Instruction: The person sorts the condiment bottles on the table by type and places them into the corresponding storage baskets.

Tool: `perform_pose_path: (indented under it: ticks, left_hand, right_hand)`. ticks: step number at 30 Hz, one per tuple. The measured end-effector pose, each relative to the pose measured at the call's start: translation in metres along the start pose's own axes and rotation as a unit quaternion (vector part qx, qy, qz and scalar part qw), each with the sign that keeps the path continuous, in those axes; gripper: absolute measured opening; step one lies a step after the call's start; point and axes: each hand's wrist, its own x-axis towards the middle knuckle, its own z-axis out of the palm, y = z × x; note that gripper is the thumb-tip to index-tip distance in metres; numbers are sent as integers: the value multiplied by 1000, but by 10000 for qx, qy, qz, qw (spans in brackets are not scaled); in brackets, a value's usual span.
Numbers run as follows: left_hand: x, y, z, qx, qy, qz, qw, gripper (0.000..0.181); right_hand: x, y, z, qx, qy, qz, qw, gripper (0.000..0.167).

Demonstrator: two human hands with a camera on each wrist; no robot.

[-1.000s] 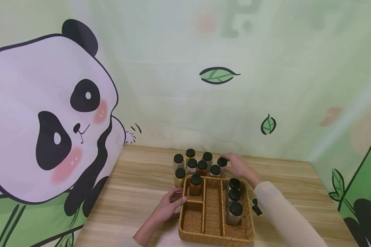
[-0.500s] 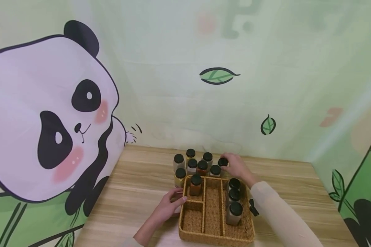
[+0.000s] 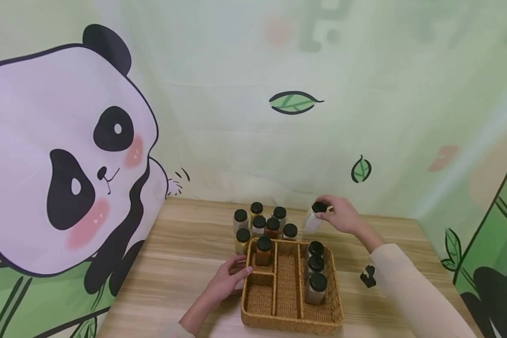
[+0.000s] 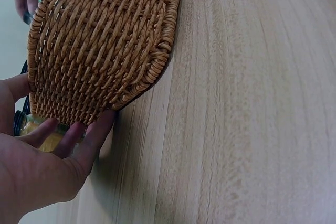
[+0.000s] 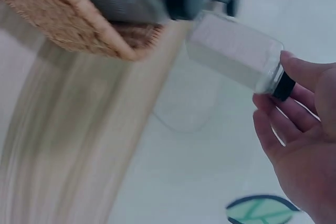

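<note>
In the head view my right hand (image 3: 342,215) pinches the black lid of a jar of white contents (image 3: 312,222), tilted, behind the basket's right part. The right wrist view shows thumb and fingertips of my right hand (image 5: 307,114) round the lid of that jar (image 5: 233,51). My left hand (image 3: 228,281) is at the left rim of the wicker basket (image 3: 291,323); in the left wrist view my left hand (image 4: 58,166) holds the woven wall of the basket (image 4: 100,40), thumb on the rim, fingers on the outside.
Behind the basket stand several black-lidded jars (image 3: 272,227). Inside it, one reddish jar (image 3: 264,253) stands in the back left compartment and three jars, one of them at the front (image 3: 315,292), line the right one. A small black object (image 3: 368,276) lies right of the basket.
My right hand has moved right with the white jar, away from the other jars. My left hand stays at the basket. The head view has shifted slightly.
</note>
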Motion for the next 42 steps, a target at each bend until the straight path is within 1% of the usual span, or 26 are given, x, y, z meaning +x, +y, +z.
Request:
perform_pose_path:
  ticks: [2, 6, 8, 11, 14, 18, 21, 23, 29, 33, 38, 42]
  left_hand:
    - [1, 0, 0, 19, 3, -1, 10000, 59]
    - [1, 0, 0, 50, 25, 4, 10000, 59]
    - [1, 0, -1, 95, 48, 17, 9999, 61]
    - [1, 1, -1, 179, 66, 41, 9998, 61]
    - [1, 1, -1, 217, 62, 52, 9997, 62]
    - [1, 2, -1, 193, 33, 33, 9998, 61]
    - [1, 3, 0, 265, 35, 56, 9996, 62]
    - [1, 3, 0, 231, 28, 57, 9997, 62]
    - [1, 1, 1, 93, 57, 72, 9999, 61]
    - [2, 1, 2, 4, 42, 29, 10000, 60]
    - [3, 0, 1, -81, 17, -26, 10000, 61]
    - [2, 0, 1, -104, -4, -28, 9999, 61]
  right_hand:
    - [-5, -3, -11, 234, -34, 118, 9997, 40]
    - [-14, -10, -30, 579, -101, 191, 9981, 41]
    - [-18, -14, -37, 692, -145, 149, 9974, 42]
    - [-22, -17, -40, 792, -219, 115, 9966, 42]
    - [-25, -21, -37, 801, -272, 34, 9964, 42]
    - [-29, -33, -26, 814, -349, -188, 9959, 41]
    - [-32, -41, -15, 842, -393, -333, 9951, 42]
    - [-32, -45, -6, 799, -418, -393, 9951, 43]
    - [-33, -53, 21, 448, -498, -462, 9967, 46]
    - [-33, -56, 40, 201, -548, -589, 9966, 42]
    - [-32, -56, 65, -286, -619, -792, 9945, 38]
    - [-31, -57, 80, -375, -656, -780, 9941, 40]
